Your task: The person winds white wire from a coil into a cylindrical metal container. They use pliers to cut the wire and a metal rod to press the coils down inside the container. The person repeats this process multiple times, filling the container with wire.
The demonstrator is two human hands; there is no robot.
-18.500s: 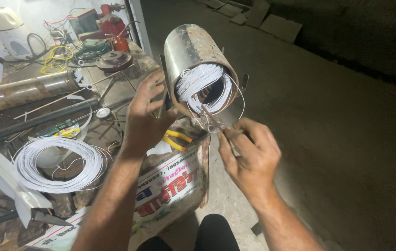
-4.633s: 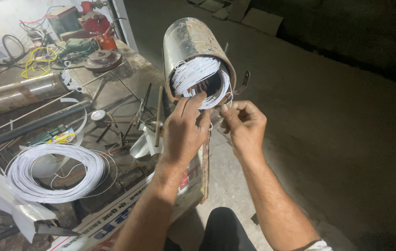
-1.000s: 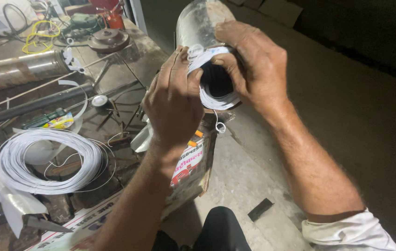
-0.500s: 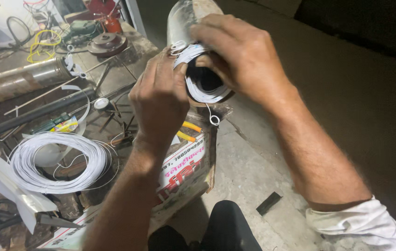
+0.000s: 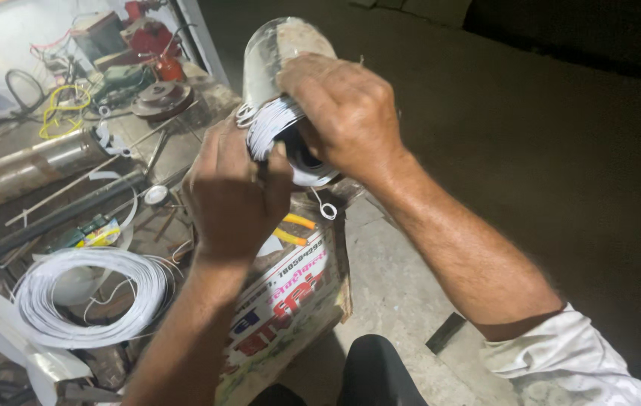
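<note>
Both hands work at the open end of a steel motor casing (image 5: 275,53), which stands tilted at about twelve o'clock in the view. The right hand (image 5: 347,113) is cupped over the mouth, fingers closed on the bundle of white winding wire (image 5: 268,124); the left hand (image 5: 234,188) presses its fingertips against the same bundle from seven o'clock. Much wire already sits inside, yet strands bulge out and a small loop (image 5: 326,209) hangs free, so seating looks unfinished. A spare white wire coil (image 5: 91,297) lies at eight o'clock.

A coil of white wire (image 5: 91,297) lies on the cluttered bench (image 5: 185,143), near a long metal cylinder (image 5: 31,169) and yellow wire (image 5: 57,116).
</note>
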